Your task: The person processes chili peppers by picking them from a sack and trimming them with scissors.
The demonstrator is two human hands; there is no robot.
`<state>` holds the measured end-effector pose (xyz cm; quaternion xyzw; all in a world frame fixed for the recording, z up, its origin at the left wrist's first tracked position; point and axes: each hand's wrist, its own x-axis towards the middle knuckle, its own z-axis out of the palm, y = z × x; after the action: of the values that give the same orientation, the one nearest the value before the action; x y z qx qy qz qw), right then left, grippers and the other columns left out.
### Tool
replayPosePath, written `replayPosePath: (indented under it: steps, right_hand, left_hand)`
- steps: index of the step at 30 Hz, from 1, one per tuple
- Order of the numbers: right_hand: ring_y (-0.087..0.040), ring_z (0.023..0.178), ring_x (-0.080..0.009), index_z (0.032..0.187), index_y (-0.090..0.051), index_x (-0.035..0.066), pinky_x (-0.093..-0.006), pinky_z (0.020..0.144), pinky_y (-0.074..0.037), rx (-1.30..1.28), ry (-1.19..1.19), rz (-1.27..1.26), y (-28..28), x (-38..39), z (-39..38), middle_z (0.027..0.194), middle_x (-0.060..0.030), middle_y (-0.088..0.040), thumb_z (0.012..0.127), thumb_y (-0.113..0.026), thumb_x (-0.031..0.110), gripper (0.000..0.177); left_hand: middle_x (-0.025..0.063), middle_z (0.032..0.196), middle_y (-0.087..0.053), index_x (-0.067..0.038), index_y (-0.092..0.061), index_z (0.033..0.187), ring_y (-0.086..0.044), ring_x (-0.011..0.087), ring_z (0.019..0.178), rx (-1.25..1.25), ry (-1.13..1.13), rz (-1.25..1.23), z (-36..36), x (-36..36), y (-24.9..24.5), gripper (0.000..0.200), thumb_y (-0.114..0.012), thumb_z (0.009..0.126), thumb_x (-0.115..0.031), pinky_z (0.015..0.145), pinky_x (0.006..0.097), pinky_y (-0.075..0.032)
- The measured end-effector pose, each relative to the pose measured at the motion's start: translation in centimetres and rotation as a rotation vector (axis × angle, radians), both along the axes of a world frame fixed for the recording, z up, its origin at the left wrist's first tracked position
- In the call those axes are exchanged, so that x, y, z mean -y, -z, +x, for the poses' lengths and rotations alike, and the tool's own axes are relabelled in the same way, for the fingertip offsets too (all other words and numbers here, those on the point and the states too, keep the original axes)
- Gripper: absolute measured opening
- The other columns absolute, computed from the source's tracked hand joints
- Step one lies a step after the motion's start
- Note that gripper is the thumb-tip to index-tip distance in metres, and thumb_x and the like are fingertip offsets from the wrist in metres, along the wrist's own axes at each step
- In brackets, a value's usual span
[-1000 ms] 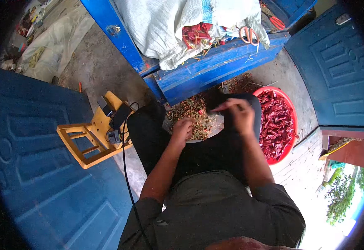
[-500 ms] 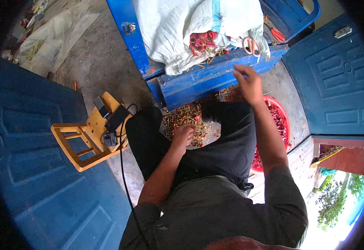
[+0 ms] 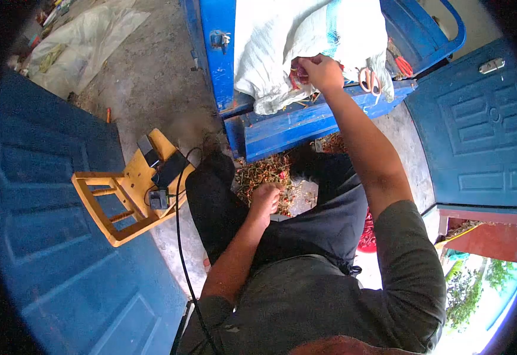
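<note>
My right hand [image 3: 325, 74] reaches into the mouth of a white woven sack [image 3: 264, 56], fingers bent down around dried red chili peppers [image 3: 297, 76] there. How many peppers it grips is hidden. Over my lap, my left hand [image 3: 265, 200] is closed with the fingers curled; what lies inside it, if anything, does not show. Just beyond that hand, a pile of chili stems and bits [image 3: 264, 173] covers the floor between my knees. Orange-handled scissors [image 3: 370, 81] hang at the sack's edge, close to my right wrist.
The sack rests on a blue metal cart bed [image 3: 288, 131], where red-handled cutters [image 3: 403, 66] lie at right. A basin of red chilies [image 3: 367, 234] is partly hidden by my right arm. To the left stands a wooden chair [image 3: 116, 232] holding devices and a black cable [image 3: 180, 248].
My right hand has moved up and left from in front of the cart onto the chilies in the sack's mouth. My left hand stays over my lap. The view has shifted slightly.
</note>
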<state>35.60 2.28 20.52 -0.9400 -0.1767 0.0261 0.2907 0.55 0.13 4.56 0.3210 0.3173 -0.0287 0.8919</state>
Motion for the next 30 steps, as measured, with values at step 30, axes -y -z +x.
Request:
replayPosePath:
  steps: [30]
  right_hand:
    - [-0.059, 0.112, -0.0389, 0.108, -0.069, 0.011, -0.0448, 0.094, -0.049, -0.462, -1.089, 0.166, 6.4, 16.3, -23.4, 0.119, -0.0149, -0.062, 0.082, -0.071, 0.004, 0.028]
  left_hand:
    - [0.0069, 0.076, -0.061, -0.004, -0.061, 0.096, -0.057, 0.0159, 0.054, -0.079, -0.152, -0.057, -0.1, 1.8, -0.3, 0.021, -0.051, 0.102, -0.021, 0.045, 0.0304, -0.045]
